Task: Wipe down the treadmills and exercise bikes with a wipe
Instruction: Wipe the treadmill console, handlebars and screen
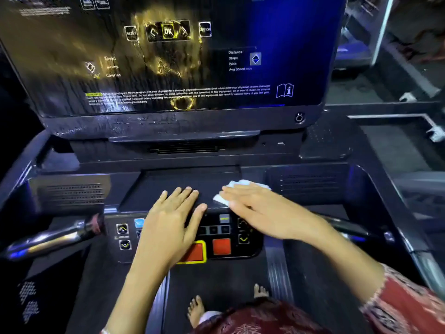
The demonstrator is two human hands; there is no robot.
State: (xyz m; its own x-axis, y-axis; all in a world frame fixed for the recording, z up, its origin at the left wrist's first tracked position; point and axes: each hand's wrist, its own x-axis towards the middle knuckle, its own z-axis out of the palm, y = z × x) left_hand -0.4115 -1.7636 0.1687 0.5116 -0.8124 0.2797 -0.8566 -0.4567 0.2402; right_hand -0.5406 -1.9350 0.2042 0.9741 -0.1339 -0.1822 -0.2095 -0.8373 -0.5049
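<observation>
Right hand (260, 210) flat, fingers straight, pressing the white wipe (240, 183) onto the treadmill console (168, 182), the wipe under its fingers and showing past the fingertips and thumb side; left hand (173, 218) just beside, palm down, fingers straight, holding nothing.

Dark treadmill shelf (183, 182) below screen (72, 44): white wipe (240, 183) flat on it, under right hand (260, 210); left hand (173, 213) flat on shelf just beside, fingers straight.
</observation>
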